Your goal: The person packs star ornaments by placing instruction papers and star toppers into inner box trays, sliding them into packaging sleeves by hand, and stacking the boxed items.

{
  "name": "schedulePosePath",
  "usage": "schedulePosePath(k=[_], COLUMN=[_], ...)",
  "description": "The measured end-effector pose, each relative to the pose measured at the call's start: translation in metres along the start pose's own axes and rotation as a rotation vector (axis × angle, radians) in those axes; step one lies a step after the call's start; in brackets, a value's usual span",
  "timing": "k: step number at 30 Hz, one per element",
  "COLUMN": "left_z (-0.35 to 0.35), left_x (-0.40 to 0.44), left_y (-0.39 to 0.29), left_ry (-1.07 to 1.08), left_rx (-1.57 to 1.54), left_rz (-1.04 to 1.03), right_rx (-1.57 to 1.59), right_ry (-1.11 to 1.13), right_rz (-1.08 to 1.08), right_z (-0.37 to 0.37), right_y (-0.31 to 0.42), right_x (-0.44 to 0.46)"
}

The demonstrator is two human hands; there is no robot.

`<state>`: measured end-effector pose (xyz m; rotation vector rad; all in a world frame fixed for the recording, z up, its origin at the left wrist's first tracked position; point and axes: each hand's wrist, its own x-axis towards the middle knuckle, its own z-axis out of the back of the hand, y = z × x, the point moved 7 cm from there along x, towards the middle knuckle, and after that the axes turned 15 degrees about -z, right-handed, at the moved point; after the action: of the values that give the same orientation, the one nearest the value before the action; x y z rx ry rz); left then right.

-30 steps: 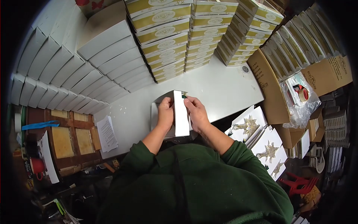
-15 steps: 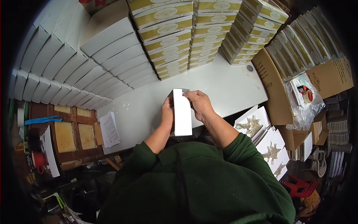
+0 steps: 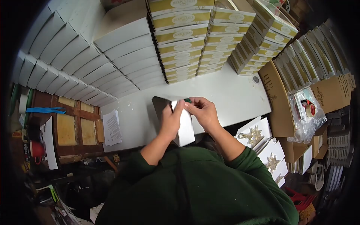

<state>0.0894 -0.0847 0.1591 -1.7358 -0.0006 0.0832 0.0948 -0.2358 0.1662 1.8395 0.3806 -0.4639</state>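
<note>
A white box (image 3: 185, 129) stands tilted at the front edge of the grey-white table, its narrow white side facing up and a darker face turned left. My left hand (image 3: 171, 120) grips its upper left part, with the fingertips over the top edge. At the box's far end, my right hand (image 3: 203, 111) pinches a small dark green piece (image 3: 188, 100), close to the left fingertips. Fingers partly hide that piece, so its shape cannot be made out.
White boxes (image 3: 127, 48) and gold-banded boxes (image 3: 183, 33) are stacked along the table's (image 3: 234, 93) back. Printed papers (image 3: 111, 127) lie left. At right are an open carton (image 3: 275, 101), a tape roll (image 3: 310, 110) and white cards with star ornaments (image 3: 255, 135).
My left hand has moved up to the box's far end, near my right hand. The box has tilted, showing more of its dark left face. The view has shifted slightly.
</note>
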Motion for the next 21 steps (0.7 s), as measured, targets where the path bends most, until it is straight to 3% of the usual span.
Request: schedulePosePath(k=[5, 9, 15, 19, 21], left_z=[0.012, 0.026, 0.033, 0.038, 0.038], left_x=[-0.009, -0.016, -0.018, -0.023, -0.024], left_y=[-0.007, -0.001, 0.002, -0.008, -0.007], left_ry=[-0.007, -0.017, -0.050, -0.187, -0.171], left_rx=[0.330, 0.429, 0.294, -0.127, -0.129], left_rz=[-0.301, -0.195, -0.157, -0.232, -0.222], right_rx=[-0.476, 0.191, 0.173, 0.347, 0.338], right_ry=[-0.002, 0.052, 0.062, 0.297, 0.301], right_rz=[0.020, -0.100, -0.044, -0.165, -0.162], right_z=[-0.013, -0.023, -0.037, -0.052, -0.050], right_y=[0.004, -0.033, -0.028, -0.038, -0.038], right_x=[0.006, 0.002, -0.004, -0.005, -0.008])
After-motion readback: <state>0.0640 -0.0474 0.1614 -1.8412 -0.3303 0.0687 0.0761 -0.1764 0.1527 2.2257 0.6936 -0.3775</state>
